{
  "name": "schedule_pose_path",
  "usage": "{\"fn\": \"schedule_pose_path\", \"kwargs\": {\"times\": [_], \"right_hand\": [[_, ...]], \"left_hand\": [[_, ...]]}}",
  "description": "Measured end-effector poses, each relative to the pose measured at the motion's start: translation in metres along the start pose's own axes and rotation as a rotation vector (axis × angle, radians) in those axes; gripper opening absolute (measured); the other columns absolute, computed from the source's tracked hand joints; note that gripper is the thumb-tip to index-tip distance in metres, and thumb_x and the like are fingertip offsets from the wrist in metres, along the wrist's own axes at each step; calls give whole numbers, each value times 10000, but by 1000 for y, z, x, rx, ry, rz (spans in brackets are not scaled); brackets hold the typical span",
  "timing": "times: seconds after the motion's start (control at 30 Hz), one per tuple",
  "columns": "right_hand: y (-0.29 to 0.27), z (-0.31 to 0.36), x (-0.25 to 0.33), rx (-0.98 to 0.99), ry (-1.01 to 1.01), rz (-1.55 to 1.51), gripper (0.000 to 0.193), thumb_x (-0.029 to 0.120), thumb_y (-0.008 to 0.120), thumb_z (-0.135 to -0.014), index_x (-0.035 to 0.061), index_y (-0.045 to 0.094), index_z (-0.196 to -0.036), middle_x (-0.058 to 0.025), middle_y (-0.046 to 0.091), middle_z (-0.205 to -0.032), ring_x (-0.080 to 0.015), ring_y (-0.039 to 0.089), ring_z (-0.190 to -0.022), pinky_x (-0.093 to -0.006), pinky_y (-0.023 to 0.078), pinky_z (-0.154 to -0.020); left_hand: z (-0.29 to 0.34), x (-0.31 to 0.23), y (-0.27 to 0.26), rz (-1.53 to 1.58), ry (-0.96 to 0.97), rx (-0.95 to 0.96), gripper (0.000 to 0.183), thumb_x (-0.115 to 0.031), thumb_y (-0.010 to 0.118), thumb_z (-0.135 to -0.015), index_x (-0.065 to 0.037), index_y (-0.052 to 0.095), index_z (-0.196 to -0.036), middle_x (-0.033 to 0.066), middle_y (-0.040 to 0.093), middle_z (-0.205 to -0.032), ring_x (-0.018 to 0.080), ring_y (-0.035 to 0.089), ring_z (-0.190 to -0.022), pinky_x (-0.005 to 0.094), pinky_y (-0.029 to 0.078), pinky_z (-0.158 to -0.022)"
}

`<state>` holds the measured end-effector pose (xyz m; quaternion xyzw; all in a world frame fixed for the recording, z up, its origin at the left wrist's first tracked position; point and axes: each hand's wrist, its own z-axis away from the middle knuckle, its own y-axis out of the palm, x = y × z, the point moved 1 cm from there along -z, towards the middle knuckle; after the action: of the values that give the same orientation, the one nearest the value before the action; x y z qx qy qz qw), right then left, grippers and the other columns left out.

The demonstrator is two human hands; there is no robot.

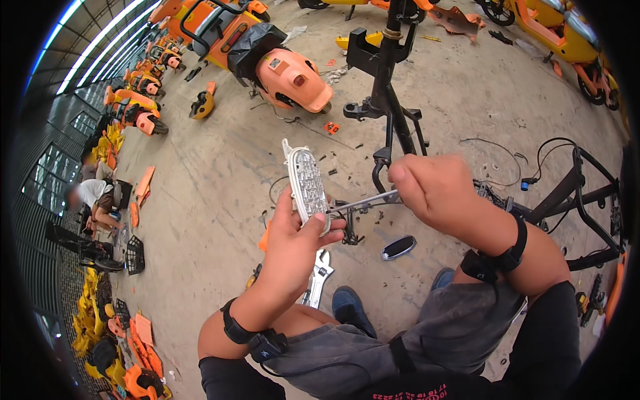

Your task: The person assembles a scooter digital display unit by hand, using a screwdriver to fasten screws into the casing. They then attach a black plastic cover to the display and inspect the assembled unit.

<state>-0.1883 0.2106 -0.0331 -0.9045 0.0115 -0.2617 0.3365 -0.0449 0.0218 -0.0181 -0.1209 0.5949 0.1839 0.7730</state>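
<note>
An oval clear lamp unit [307,175] with a pale rim stands upright in my left hand [293,237], its thumb pressed on the lower front and its fingers behind. My right hand [433,190] is closed in a fist around a screwdriver [367,201]; the handle is hidden in the palm. The metal shaft points left, and its tip meets the lamp unit's lower right edge near my left thumb. Below my left hand an adjustable wrench [321,272] shows beside my leg. A dark oval piece with a pale rim [399,248] lies on the floor between my feet.
A bare black frame [393,87] rises just ahead, and another black frame [580,180] stands at the right. Orange scooters [287,73] stand beyond. Screws and cables litter the concrete floor [220,193]. Another person [99,193] works at far left, near piled yellow and orange panels [143,343].
</note>
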Motion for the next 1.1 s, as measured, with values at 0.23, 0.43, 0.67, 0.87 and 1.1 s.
{"fn": "schedule_pose_path", "kwargs": {"times": [0.23, 0.43, 0.67, 0.87, 1.1], "right_hand": [[24, 6, -8, 279, 1076, -684, 500, 368, 410, -1080, -2, 629, -825, -19, 488, -611, -124, 445, -494, -287, 374, -487], [29, 12, -12, 272, 966, -636, 521, 467, 462, -1056, 4, 648, -907, -44, 517, -618, -208, 529, -529, -360, 447, -530], [-2, -4, 6, 51, -259, 57, 293, 362, 727, -887, 90, 636, -831, -64, 606, -652, -284, 640, -618, -373, 487, -529], [6, 4, 6, 28, -197, 12, 297, 314, 688, -923, 75, 627, -758, -64, 570, -588, -283, 615, -539, -353, 473, -500], [31, 10, -5, 31, 770, -618, 454, 382, 468, -1057, 56, 595, -767, -18, 481, -602, -129, 434, -489, -300, 358, -479]], "left_hand": [[4, 10, 4, -198, 258, -112, 607, -2, 472, -1024, -67, 211, -1568, 161, 538, -1368, 236, 661, -1084, 352, 595, -868], [-7, 11, -1, -220, 239, -87, 584, 9, 462, -1022, -89, 241, -1553, 155, 551, -1349, 243, 664, -1082, 347, 598, -858], [-10, 1, -4, 11, -48, 30, 525, 8, 468, -1017, -91, 304, -1506, 137, 591, -1297, 280, 688, -1040, 354, 608, -833], [-11, 7, -3, -1, -40, 48, 541, 0, 489, -1014, -86, 300, -1514, 134, 586, -1306, 279, 688, -1040, 358, 607, -839], [-2, 1, 2, -52, 148, -48, 606, -13, 505, -1015, -74, 252, -1563, 147, 553, -1366, 266, 667, -1090, 379, 577, -905]]}}
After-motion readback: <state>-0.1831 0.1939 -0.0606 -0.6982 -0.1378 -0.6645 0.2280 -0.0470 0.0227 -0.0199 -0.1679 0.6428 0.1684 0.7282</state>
